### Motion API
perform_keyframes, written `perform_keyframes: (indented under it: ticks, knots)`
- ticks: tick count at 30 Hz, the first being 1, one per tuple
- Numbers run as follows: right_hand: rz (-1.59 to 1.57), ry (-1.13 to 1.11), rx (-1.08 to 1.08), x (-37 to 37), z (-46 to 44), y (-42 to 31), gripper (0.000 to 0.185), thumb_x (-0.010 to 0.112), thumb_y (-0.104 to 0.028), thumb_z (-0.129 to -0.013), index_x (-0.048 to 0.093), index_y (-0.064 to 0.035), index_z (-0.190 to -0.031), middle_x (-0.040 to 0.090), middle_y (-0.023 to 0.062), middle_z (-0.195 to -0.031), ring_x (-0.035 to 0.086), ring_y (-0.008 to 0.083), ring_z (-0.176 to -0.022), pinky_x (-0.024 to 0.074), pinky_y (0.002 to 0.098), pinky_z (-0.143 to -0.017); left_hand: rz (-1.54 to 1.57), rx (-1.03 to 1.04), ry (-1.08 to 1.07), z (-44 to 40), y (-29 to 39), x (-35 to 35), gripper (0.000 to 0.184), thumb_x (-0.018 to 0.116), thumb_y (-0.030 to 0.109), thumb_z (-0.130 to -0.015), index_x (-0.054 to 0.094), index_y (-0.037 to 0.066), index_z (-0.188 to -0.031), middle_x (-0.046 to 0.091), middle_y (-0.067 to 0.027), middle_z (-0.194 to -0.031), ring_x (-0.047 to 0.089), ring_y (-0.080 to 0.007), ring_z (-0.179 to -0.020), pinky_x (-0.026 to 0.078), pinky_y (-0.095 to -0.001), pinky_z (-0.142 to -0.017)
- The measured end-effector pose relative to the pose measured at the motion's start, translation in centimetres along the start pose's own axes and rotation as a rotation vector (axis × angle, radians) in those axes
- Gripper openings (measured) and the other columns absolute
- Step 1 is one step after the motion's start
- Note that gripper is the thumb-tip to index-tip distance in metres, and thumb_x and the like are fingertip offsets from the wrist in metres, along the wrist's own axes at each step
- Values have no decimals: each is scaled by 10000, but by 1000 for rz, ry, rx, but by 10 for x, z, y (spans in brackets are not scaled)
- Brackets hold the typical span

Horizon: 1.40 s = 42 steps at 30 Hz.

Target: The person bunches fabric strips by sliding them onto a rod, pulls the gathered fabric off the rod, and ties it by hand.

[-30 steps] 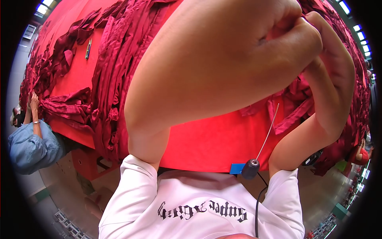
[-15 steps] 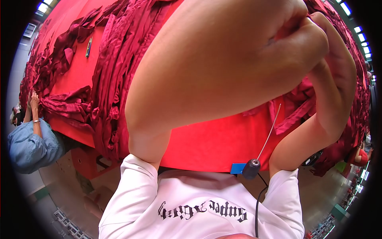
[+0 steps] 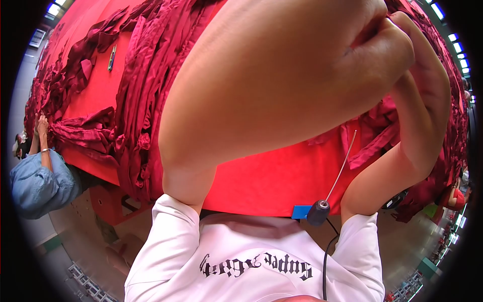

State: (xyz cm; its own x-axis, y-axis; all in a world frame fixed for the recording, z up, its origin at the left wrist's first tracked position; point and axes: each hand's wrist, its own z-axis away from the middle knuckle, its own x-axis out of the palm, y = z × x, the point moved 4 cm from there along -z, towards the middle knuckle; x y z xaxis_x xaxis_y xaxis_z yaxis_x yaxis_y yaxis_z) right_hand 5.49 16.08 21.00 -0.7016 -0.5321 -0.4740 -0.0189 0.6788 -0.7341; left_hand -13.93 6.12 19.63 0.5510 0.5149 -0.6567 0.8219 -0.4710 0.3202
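Note:
My left hand (image 3: 385, 53) is raised close to the camera at the upper right, its fingers curled in. Against it is my right hand (image 3: 427, 65), bent with its fingertips meeting the left one. Both are closed, and whatever lies between the fingers is hidden. Below and behind them, dark red fabric strips (image 3: 382, 126) lie on the bright red table surface (image 3: 261, 181). A thin metal rod with a black handle (image 3: 318, 212) stands at the table's near edge, beside a blue piece (image 3: 301, 211).
Long heaps of dark red strips (image 3: 146, 95) cover the left part of the table. A small green cutter-like tool (image 3: 111, 58) lies between them. Another person in a blue top (image 3: 43, 183) handles strips at the far left. A person in red (image 3: 456, 198) is at the far right.
My two hands have shifted slightly to the right and stay together. The other person's hands at the left have moved a little.

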Motion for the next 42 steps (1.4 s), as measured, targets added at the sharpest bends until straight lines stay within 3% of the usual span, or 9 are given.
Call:
perform_keyframes:
  ticks: [1, 5, 7, 11, 13, 16, 22, 31, 42]
  knots:
    - [54, -86, 59, 2, -2, -7, 456, 561, -34, -971, 474, 43, -1412, 632, 123, -1252, 612, 162, -1138, 466, 272, -979, 0, -1, -1, 0, 0, 0, 144, 595, 80, -868, 607, -63, -877, 598, -240, -889, 644, -308, -777, 536, -376, -712]
    - [-13, -83, 34, 4, 0, -9, 461, 559, -28, -968, 470, 43, -1415, 627, 128, -1264, 609, 166, -1146, 466, 276, -982, 0, -6, -6, -1, 0, 0, 145, 593, 81, -868, 607, -63, -874, 597, -241, -886, 643, -309, -776, 535, -378, -711]
    - [-290, -209, -46, 15, -6, -27, 471, 558, -14, -961, 466, 43, -1419, 626, 131, -1267, 604, 169, -1157, 467, 279, -986, 0, -10, -8, -1, 0, 0, 146, 593, 82, -869, 606, -63, -873, 597, -241, -885, 643, -310, -775, 535, -378, -711]
    - [-153, -69, -19, 4, 1, -3, 479, 556, -3, -951, 465, 43, -1420, 628, 134, -1265, 604, 171, -1160, 463, 280, -992, 0, -14, -13, -2, 0, 1, 147, 592, 83, -869, 606, -64, -870, 596, -241, -882, 642, -311, -773, 534, -379, -710]
    - [-350, -165, -13, 16, -5, -27, 480, 552, -10, -950, 466, 44, -1418, 630, 133, -1259, 607, 165, -1150, 462, 273, -985, 1, -16, -15, -2, 0, 1, 148, 591, 84, -870, 605, -64, -869, 595, -241, -880, 642, -312, -772, 534, -380, -710]
    - [-141, -157, 8, 11, -3, -19, 474, 548, -27, -954, 467, 47, -1415, 632, 128, -1254, 610, 158, -1138, 461, 264, -974, 3, -21, -20, -3, 0, 2, 149, 590, 85, -870, 605, -64, -867, 595, -242, -878, 641, -313, -771, 533, -381, -709]
    - [-333, -207, -21, 16, -7, -27, 472, 546, -30, -951, 469, 50, -1410, 633, 121, -1250, 610, 152, -1132, 460, 263, -971, 4, -30, -27, -3, -1, 2, 152, 588, 87, -871, 604, -64, -863, 593, -242, -874, 640, -315, -768, 532, -382, -708]
    - [-155, -124, -54, -3, -1, 12, 498, 536, -81, -962, 441, 55, -1432, 577, 156, -1353, 570, 197, -1233, 428, 309, -1045, 7, -52, -37, 0, -2, 3, 156, 585, 90, -872, 603, -65, -857, 591, -243, -867, 638, -318, -764, 530, -385, -706]
    - [-291, -218, -42, 4, -6, -14, 501, 546, -126, -967, 451, 44, -1428, 576, 156, -1357, 569, 202, -1236, 433, 326, -1048, 2, -73, -40, 1, -3, -1, 161, 582, 93, -874, 601, -65, -850, 588, -245, -860, 636, -321, -759, 527, -388, -703]
